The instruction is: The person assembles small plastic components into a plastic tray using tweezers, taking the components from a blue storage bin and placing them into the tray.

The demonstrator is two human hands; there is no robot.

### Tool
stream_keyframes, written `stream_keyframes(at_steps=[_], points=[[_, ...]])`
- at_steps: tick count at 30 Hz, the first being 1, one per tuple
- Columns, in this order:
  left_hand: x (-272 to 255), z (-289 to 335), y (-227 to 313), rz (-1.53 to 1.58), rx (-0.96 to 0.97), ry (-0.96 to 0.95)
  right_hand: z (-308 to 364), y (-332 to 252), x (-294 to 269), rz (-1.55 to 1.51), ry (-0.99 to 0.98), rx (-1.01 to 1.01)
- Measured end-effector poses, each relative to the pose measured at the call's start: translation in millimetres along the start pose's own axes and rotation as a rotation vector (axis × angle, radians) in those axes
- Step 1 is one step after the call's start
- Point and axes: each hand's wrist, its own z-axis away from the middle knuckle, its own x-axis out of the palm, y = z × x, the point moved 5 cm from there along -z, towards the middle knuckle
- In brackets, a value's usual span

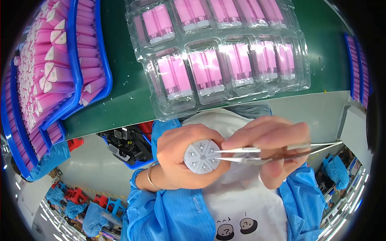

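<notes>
My left hand is wrapped round a round bundle of several wedge-shaped segments. Its pale grey end faces up, with a small metal pin showing in each wedge. The length of the bundle is hidden inside my fist. In my right hand, thumb and fingers pinch a pair of metal tweezers. The tweezers' two tips are slightly apart and lie at the right edge of the grey end; whether they touch a pin I cannot tell. Both hands are in front of my white shirt, just off the table edge.
A clear plastic tray with pink blocks in its compartments lies on the green table. Blue bins full of pink wedge-shaped pieces stand at left; another blue bin is far right. Dark parts fill a crate below.
</notes>
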Motion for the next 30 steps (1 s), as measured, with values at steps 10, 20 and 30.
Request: stream_keyframes(at_steps=[10,20,30], points=[[2.6,-2.9,5.1,-0.044,0.059,0.02,4.4,-1.3,0.5,0.315,0.01,-0.035],[5.1,6.8,5.2,-0.051,0.002,-0.029,11.4,-0.6,4.6,0.214,0.1,0.001],[4.0,8.1,-7.7,0.053,-0.195,-0.063,11.0,0.2,-2.5,0.091,0.125,-0.088]])
